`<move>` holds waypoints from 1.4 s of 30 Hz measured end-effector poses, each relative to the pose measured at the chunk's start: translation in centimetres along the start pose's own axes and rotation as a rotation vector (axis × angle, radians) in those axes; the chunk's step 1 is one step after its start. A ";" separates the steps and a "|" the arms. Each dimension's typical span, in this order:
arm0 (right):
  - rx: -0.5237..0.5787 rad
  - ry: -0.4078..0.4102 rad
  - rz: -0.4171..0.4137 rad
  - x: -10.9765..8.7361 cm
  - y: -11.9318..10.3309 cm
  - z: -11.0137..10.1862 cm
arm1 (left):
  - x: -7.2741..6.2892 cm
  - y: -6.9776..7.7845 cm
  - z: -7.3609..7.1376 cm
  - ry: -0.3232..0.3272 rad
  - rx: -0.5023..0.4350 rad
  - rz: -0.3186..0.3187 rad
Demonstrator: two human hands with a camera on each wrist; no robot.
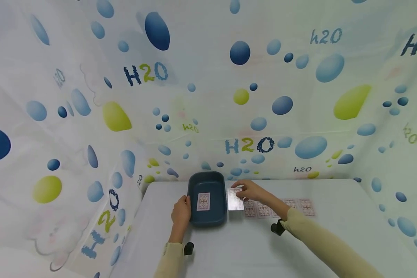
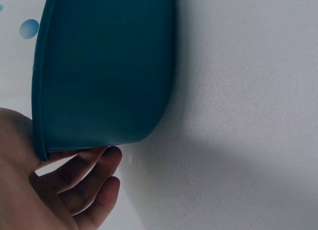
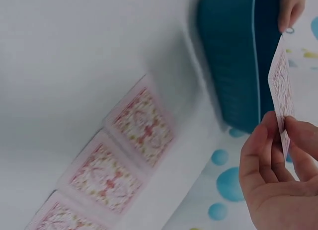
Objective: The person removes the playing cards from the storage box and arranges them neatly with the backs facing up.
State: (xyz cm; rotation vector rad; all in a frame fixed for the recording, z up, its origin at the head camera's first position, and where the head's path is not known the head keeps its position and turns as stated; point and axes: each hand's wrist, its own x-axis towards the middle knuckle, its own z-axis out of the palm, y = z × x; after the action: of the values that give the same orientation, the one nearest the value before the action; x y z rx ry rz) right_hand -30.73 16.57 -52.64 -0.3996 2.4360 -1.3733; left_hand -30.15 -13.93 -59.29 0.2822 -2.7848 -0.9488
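A dark teal plastic tub (image 1: 217, 185) stands on the white table, with one patterned playing card (image 1: 203, 201) lying back up inside it. My left hand (image 1: 181, 210) grips the tub's left side; in the left wrist view its fingers (image 2: 102, 165) curl under the rim against the outer wall. Just right of the tub, my right hand (image 1: 251, 191) pinches another playing card (image 1: 234, 201) between thumb and fingers, raised above the table. That card (image 3: 280, 83) appears nearly edge-on in the right wrist view. A row of similar cards (image 1: 307, 207) lies to the right, partly hidden by the right forearm.
The white-covered table (image 1: 236, 251) ends at a hanging sheet (image 1: 208, 108) printed with blue and green drops. Small dark wrist cameras (image 1: 278, 227) sit on both wrists. In the right wrist view, several table cards (image 3: 144, 128) lie side by side.
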 end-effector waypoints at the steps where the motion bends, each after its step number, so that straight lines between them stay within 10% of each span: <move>1: 0.003 -0.007 -0.010 -0.2 0.2 -0.2 | 0.0 -0.1 0.0 -0.002 0.002 0.000; 42: -0.086 0.100 0.050 -10.5 10.6 -11.9 | -0.2 0.6 -0.2 -0.006 0.007 -0.009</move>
State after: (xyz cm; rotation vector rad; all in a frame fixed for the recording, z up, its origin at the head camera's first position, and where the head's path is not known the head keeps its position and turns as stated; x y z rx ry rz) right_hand -26.88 35.17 -54.57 -0.2949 2.5746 -1.3007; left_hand -30.01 -13.50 -58.78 0.2938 -2.7947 -0.9439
